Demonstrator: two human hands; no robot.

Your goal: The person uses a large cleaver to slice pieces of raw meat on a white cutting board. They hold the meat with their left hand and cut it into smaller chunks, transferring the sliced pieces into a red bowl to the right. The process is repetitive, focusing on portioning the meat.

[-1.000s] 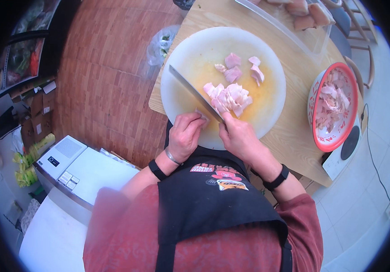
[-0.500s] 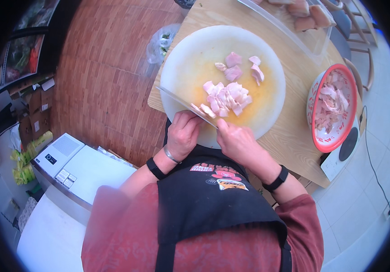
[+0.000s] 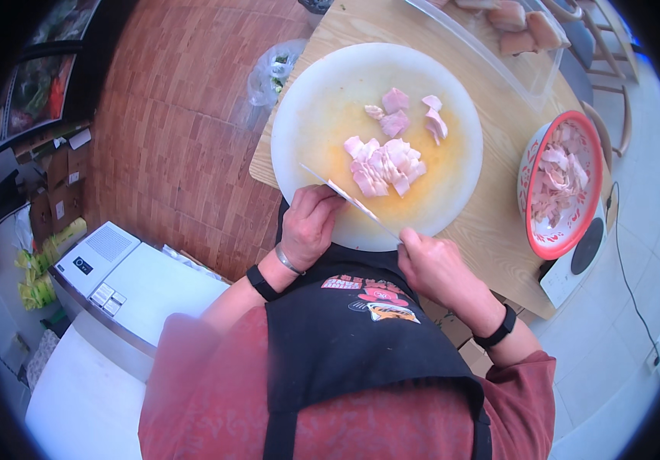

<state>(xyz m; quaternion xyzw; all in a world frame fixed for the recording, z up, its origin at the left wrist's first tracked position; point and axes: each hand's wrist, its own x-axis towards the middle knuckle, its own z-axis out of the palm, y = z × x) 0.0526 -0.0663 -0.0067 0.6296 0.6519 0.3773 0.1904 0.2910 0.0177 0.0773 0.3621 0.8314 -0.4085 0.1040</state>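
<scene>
My right hand [image 3: 430,261] is closed around the handle of a knife [image 3: 386,227]. Its thin blade slants up and left over the near part of a round white cutting board [image 3: 303,100], seen almost edge-on. Pale pink bits show along the blade. My left hand [image 3: 311,226] is closed at the board's near left edge, its bent fingertips against the blade; what they hold is hidden. Beyond the knife lies a heap of sliced pale pink meat [image 3: 386,165], with a few loose pieces [image 3: 394,111] farther back. Yellowish liquid stains the board.
A red-rimmed bowl [image 3: 533,192] of cut meat stands at the right, by a white scale-like device [image 3: 568,280]. At the back right, a clear tray [image 3: 491,57] sits near larger meat pieces [image 3: 518,27]. A plastic bag [image 3: 269,73] lies left of the wooden table [image 3: 491,230].
My right hand has moved right and slightly nearer, drawing the knife with it. The cut slices beside the blade no longer lie apart on its far side. My left hand has barely moved.
</scene>
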